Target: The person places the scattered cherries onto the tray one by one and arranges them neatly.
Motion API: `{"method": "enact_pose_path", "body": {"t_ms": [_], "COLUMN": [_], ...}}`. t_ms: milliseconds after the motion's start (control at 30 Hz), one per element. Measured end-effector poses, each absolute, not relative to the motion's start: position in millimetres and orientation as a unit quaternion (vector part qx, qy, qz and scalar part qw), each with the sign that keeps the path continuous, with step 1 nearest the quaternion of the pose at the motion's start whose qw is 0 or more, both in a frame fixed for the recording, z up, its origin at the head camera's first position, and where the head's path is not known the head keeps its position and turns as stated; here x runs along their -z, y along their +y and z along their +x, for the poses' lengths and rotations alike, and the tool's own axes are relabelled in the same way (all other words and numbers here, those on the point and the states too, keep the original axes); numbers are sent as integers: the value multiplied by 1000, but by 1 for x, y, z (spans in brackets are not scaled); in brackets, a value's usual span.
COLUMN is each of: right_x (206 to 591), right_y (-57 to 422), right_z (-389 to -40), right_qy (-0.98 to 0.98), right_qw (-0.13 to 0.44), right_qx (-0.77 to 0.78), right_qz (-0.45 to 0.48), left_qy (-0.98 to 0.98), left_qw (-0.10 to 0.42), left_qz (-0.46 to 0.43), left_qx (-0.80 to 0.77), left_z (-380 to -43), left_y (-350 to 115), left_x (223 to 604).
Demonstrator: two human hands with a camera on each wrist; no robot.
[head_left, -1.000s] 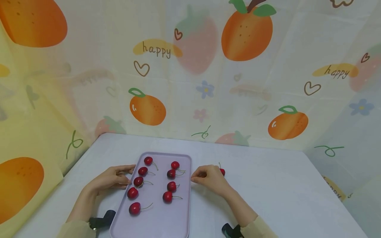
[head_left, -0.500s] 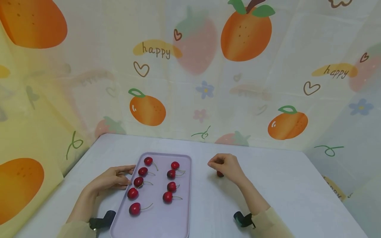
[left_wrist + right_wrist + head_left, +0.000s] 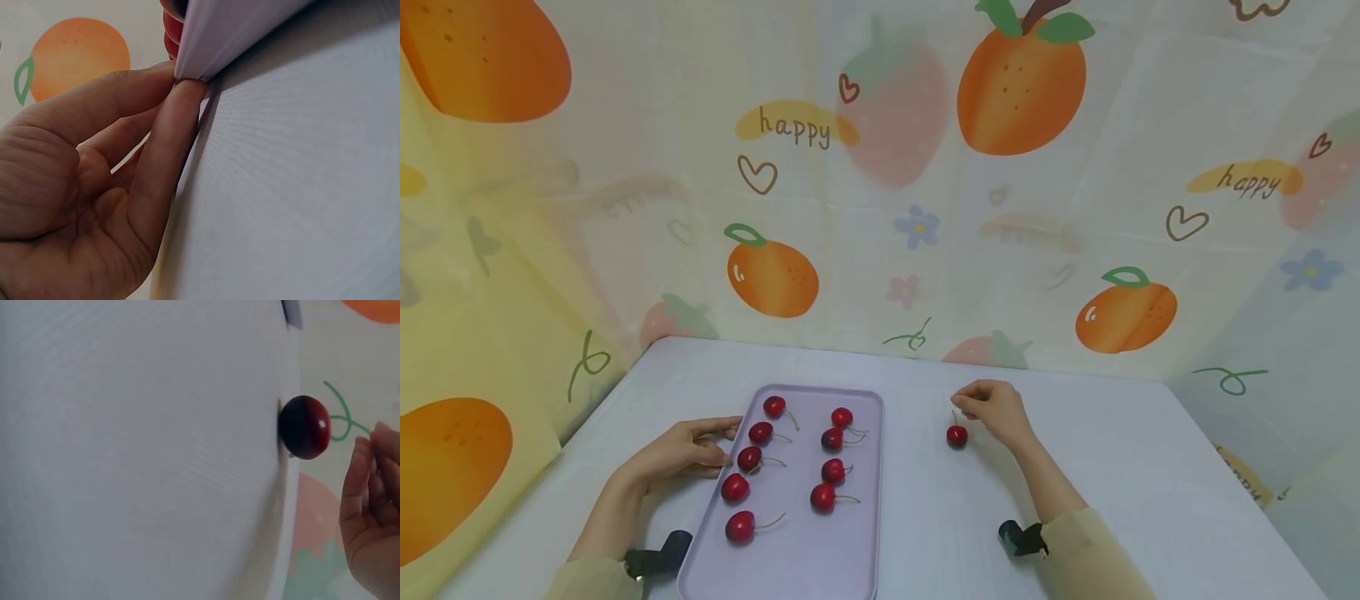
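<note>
A lilac tray [image 3: 790, 567] lies on the table, holding several dark red cherries in two rough columns, such as the left-hand cherry [image 3: 740, 527] and the right-hand cherry [image 3: 823, 497]. My left hand [image 3: 673, 454] pinches the tray's left rim; the left wrist view shows thumb and fingertips meeting on that edge. To the right of the tray, a single cherry [image 3: 957, 437] rests on the table with its stem upright. My right hand [image 3: 996, 412] has thumb and fingertips together at the stem's tip. In the right wrist view, this cherry [image 3: 305, 427] touches the table beside the fingers.
A white cloth covers the table [image 3: 1112, 483]. Behind it hangs a fruit-patterned curtain [image 3: 865, 250], close to the back edge. Black wrist cameras sit on both sleeves, the left camera [image 3: 658, 554] right beside the tray's lower left side.
My right hand has moved right, from beside the tray's right edge to the loose cherry's stem, and that cherry now shows fully. The left hand and tray stay put.
</note>
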State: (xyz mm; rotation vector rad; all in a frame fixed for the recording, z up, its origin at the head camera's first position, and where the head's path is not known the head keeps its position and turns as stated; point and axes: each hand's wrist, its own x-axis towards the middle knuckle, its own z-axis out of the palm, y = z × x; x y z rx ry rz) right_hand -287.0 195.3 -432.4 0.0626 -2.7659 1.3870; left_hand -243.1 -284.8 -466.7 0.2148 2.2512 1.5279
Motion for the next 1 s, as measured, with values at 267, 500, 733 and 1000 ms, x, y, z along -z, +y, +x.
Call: {"method": "enact_pose_path", "body": {"t_ms": [267, 500, 733, 1000], "right_x": [445, 448, 449, 451], "right_y": [195, 195, 193, 191], "right_z": [-292, -294, -296, -297], "right_qy": [-883, -893, -887, -895], "right_qw": [20, 2, -21, -20], "right_qx": [-465, -443, -452, -438], "right_qz": [-61, -86, -91, -83], "left_qy": [801, 801, 803, 801], "left_qw": [205, 205, 203, 204], "left_qz": [85, 81, 82, 79], "left_qx": [-556, -556, -554, -558], "left_z": [-243, -244, -245, -244], "left_y": [-285, -283, -285, -285], "left_x": [468, 469, 469, 468]}}
